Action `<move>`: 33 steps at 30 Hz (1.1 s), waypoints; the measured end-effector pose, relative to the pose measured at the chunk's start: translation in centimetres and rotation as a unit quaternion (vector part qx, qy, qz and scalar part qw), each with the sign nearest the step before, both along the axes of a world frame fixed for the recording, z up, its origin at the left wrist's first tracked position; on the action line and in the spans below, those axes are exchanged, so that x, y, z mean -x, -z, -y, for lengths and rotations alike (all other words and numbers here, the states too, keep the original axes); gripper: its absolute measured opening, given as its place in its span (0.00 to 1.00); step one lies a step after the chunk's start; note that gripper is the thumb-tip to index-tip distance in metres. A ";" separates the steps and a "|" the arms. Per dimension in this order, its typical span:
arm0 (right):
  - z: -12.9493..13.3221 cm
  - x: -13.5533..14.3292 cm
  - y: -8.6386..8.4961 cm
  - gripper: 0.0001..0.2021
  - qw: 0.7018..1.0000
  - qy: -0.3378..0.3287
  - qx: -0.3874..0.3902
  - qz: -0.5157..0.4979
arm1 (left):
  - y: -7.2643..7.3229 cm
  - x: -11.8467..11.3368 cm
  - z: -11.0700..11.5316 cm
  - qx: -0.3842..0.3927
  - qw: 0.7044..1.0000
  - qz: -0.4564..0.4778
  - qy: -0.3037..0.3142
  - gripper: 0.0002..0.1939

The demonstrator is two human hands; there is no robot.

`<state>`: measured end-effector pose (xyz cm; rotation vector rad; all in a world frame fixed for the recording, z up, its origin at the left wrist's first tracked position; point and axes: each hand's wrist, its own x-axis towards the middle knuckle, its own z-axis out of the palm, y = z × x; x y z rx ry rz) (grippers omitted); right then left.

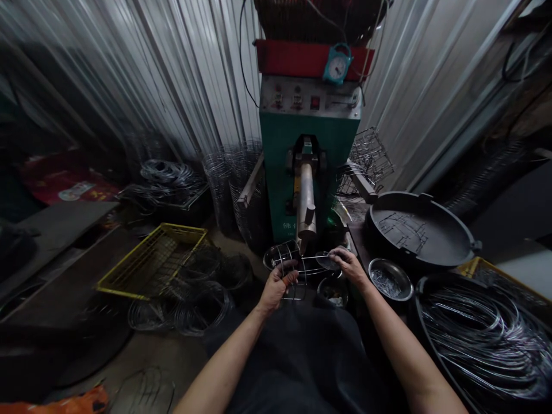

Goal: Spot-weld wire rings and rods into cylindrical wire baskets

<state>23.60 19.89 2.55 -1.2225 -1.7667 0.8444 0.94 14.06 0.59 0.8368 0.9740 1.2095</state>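
A curved wire frame point(297, 295) is under the metal arm point(306, 201) of a green machine point(280, 138). My left hand point(276, 286) is closed on the frame's left part, fingers wrapped round its wires. To the right, my right hand point(350, 265) pinches the end of a thin straight metal rod point(315, 257). The rod's other end reaches the tip below the machine's arm, beside the frame. Whether rod and frame touch cannot be made out.
Right of the machine are a black round tray point(422, 227) with wire pieces, a metal bowl point(390, 279) of small parts and a tub of wire rings point(483, 333). A yellow basket point(150, 259) and wire coils point(202, 307) stand left.
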 end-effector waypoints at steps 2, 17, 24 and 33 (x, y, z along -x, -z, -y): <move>-0.2 0.0 0.2 0.09 1.000 -0.001 0.001 -0.001 | 0.1 0.0 -0.2 0.004 1.000 0.002 -0.002 0.24; -1.3 0.3 0.1 0.10 1.000 -0.005 0.005 -0.007 | -0.8 0.4 -1.1 0.005 1.000 0.022 0.004 0.22; -1.5 0.2 0.6 0.09 1.000 -0.005 0.003 -0.010 | -1.4 0.4 -1.1 0.015 1.000 0.017 0.007 0.23; -1.5 0.2 0.8 0.10 1.000 0.006 0.007 -0.012 | -1.3 0.5 -1.1 0.024 1.000 0.017 0.006 0.24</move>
